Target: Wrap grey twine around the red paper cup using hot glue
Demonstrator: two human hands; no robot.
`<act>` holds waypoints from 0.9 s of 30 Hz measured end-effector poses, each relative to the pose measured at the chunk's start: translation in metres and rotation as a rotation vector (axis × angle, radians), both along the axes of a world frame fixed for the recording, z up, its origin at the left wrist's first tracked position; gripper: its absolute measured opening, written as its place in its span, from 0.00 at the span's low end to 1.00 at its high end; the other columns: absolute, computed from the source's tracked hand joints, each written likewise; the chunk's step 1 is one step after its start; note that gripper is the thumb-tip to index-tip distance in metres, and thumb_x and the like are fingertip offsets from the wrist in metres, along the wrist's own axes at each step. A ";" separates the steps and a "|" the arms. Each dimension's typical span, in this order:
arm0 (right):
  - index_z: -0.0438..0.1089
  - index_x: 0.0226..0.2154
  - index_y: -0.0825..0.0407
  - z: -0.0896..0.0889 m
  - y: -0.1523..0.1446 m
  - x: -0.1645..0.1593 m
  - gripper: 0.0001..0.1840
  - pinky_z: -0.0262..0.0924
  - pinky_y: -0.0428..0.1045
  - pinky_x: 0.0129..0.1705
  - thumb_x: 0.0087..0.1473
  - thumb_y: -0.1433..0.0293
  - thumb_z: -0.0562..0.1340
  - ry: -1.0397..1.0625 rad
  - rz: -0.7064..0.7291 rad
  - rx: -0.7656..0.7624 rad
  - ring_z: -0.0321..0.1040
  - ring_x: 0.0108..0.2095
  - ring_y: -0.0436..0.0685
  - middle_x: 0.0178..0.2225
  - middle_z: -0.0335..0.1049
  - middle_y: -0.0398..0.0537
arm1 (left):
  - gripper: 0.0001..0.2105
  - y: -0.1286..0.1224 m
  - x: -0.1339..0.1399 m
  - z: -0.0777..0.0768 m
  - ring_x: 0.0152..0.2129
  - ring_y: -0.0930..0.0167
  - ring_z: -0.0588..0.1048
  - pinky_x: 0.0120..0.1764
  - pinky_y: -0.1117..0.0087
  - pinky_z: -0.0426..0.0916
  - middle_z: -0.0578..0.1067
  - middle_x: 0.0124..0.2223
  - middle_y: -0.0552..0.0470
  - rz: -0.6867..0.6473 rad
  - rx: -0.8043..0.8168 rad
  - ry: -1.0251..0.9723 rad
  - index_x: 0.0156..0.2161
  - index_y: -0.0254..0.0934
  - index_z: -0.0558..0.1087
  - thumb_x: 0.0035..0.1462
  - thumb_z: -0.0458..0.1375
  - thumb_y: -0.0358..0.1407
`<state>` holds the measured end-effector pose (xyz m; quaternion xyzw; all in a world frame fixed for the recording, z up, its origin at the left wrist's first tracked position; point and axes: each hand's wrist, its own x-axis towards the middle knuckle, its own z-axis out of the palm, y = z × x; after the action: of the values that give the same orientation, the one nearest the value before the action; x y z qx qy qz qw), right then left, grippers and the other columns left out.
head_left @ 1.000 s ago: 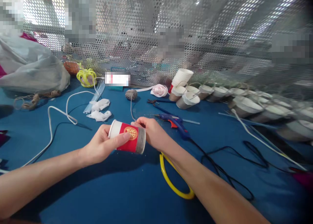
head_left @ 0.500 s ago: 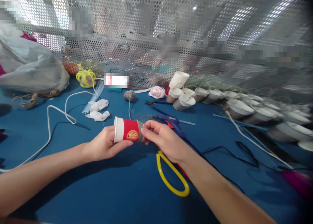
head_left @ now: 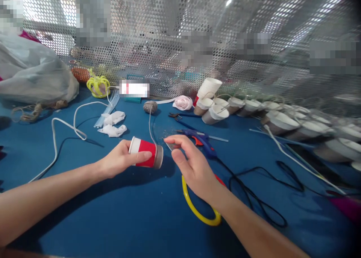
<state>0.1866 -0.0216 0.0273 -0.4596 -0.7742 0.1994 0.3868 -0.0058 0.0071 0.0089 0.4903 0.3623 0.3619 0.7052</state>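
Observation:
A red and white paper cup (head_left: 143,158) lies on its side in my left hand (head_left: 120,158). My fingers are in or behind its mouth and my thumb presses on the red band. Grey yarn wraps the base end, and a strand runs from there to a small yarn ball (head_left: 150,107). Just right of the cup base, apart from it, is my right hand (head_left: 194,167), thumb and index finger spread. A pale sliver shows between those fingers; I cannot tell if it is a fingernail. Partly under that hand are yellow-handled scissors (head_left: 187,201).
A blue glue gun (head_left: 207,145) and pliers (head_left: 176,116) lie beyond my right hand. Several yarn-wrapped cups (head_left: 216,114) line the back right. Crumpled white scraps (head_left: 113,124), a white cable (head_left: 55,137) and a plastic bag (head_left: 36,70) are left. Perforated mesh (head_left: 158,43) stands behind.
My right hand has left the cup base and its fingers have spread. The cup has turned in my left hand, whose thumb now lies across the red band.

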 end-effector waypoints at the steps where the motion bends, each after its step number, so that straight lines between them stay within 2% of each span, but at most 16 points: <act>1: 0.63 0.41 0.52 0.000 0.000 0.001 0.18 0.54 0.53 0.49 0.59 0.59 0.46 -0.013 0.031 0.002 0.60 0.47 0.56 0.44 0.65 0.53 | 0.12 -0.001 0.000 0.000 0.18 0.80 0.67 0.24 0.80 0.61 0.74 0.21 0.56 -0.013 0.023 0.022 0.26 0.30 0.75 0.40 0.66 0.39; 6: 0.62 0.51 0.53 0.000 -0.004 -0.001 0.29 0.44 0.57 0.58 0.60 0.56 0.39 -0.118 0.218 -0.095 0.49 0.57 0.57 0.56 0.56 0.53 | 0.10 -0.005 0.000 -0.003 0.23 0.75 0.71 0.29 0.76 0.63 0.77 0.27 0.52 -0.127 0.119 0.116 0.29 0.31 0.76 0.46 0.62 0.38; 9: 0.60 0.54 0.52 0.000 -0.006 -0.007 0.32 0.39 0.58 0.60 0.59 0.53 0.37 -0.124 0.297 -0.159 0.44 0.59 0.57 0.59 0.51 0.52 | 0.09 -0.008 0.003 -0.004 0.21 0.75 0.69 0.27 0.76 0.62 0.75 0.24 0.54 -0.118 0.127 0.144 0.27 0.31 0.74 0.46 0.61 0.38; 12: 0.61 0.53 0.53 0.002 -0.007 -0.012 0.35 0.38 0.57 0.60 0.58 0.52 0.36 -0.070 0.338 -0.218 0.44 0.60 0.57 0.59 0.50 0.52 | 0.10 -0.008 0.006 -0.004 0.18 0.77 0.67 0.24 0.77 0.60 0.73 0.21 0.55 -0.059 0.108 0.181 0.24 0.31 0.73 0.45 0.61 0.38; 14: 0.63 0.51 0.53 0.007 -0.005 -0.011 0.33 0.42 0.56 0.59 0.58 0.52 0.38 -0.031 0.319 -0.221 0.48 0.58 0.56 0.58 0.54 0.51 | 0.10 -0.008 0.007 -0.003 0.17 0.77 0.66 0.23 0.77 0.59 0.72 0.19 0.55 -0.031 0.089 0.190 0.22 0.30 0.73 0.43 0.62 0.38; 16: 0.66 0.46 0.53 0.014 0.002 -0.001 0.29 0.51 0.54 0.55 0.58 0.53 0.43 0.017 0.186 -0.202 0.57 0.53 0.56 0.53 0.62 0.53 | 0.11 -0.008 0.006 -0.002 0.17 0.77 0.66 0.23 0.77 0.59 0.72 0.19 0.55 -0.007 0.062 0.191 0.22 0.30 0.73 0.43 0.62 0.38; 18: 0.67 0.41 0.54 0.023 0.014 0.019 0.23 0.60 0.52 0.46 0.58 0.55 0.47 0.016 -0.094 -0.184 0.66 0.44 0.55 0.43 0.70 0.52 | 0.11 -0.007 0.005 -0.001 0.17 0.77 0.66 0.23 0.77 0.60 0.73 0.20 0.54 0.018 0.056 0.199 0.23 0.31 0.73 0.44 0.62 0.39; 20: 0.67 0.35 0.52 0.030 0.028 0.046 0.19 0.62 0.51 0.40 0.57 0.57 0.49 -0.145 -0.475 -0.149 0.69 0.36 0.55 0.37 0.72 0.51 | 0.12 -0.005 0.002 -0.002 0.19 0.76 0.68 0.25 0.76 0.61 0.75 0.22 0.53 0.021 0.084 0.207 0.25 0.31 0.74 0.46 0.61 0.41; 21: 0.67 0.33 0.53 0.031 0.035 0.060 0.17 0.61 0.52 0.40 0.56 0.59 0.50 -0.194 -0.577 -0.147 0.69 0.36 0.57 0.35 0.72 0.52 | 0.12 -0.004 0.001 -0.003 0.19 0.76 0.68 0.26 0.76 0.61 0.75 0.23 0.52 0.023 0.097 0.212 0.25 0.31 0.74 0.46 0.60 0.41; 23: 0.67 0.25 0.52 0.027 0.047 0.084 0.10 0.60 0.54 0.39 0.50 0.62 0.59 -0.280 -0.655 -0.205 0.69 0.35 0.61 0.28 0.71 0.52 | 0.12 -0.002 0.000 -0.005 0.20 0.75 0.69 0.26 0.75 0.61 0.75 0.23 0.52 0.039 0.131 0.238 0.26 0.31 0.74 0.46 0.60 0.41; 25: 0.65 0.19 0.52 0.017 0.053 0.099 0.10 0.60 0.53 0.35 0.43 0.66 0.65 -0.351 -0.644 -0.328 0.68 0.29 0.59 0.20 0.68 0.47 | 0.12 -0.001 -0.001 -0.006 0.20 0.74 0.69 0.25 0.75 0.61 0.75 0.23 0.52 0.041 0.163 0.276 0.26 0.31 0.74 0.47 0.60 0.41; 27: 0.68 0.24 0.54 0.003 0.057 0.104 0.09 0.62 0.51 0.34 0.47 0.65 0.63 -0.381 -0.606 -0.437 0.67 0.29 0.54 0.25 0.69 0.45 | 0.13 0.000 -0.001 -0.008 0.20 0.74 0.69 0.25 0.75 0.61 0.75 0.23 0.52 0.038 0.182 0.313 0.26 0.31 0.74 0.47 0.59 0.42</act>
<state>0.2909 0.0352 0.0308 -0.7665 -0.6013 0.1475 0.1710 -0.0068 0.0075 0.0014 0.5956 0.4427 0.3258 0.5858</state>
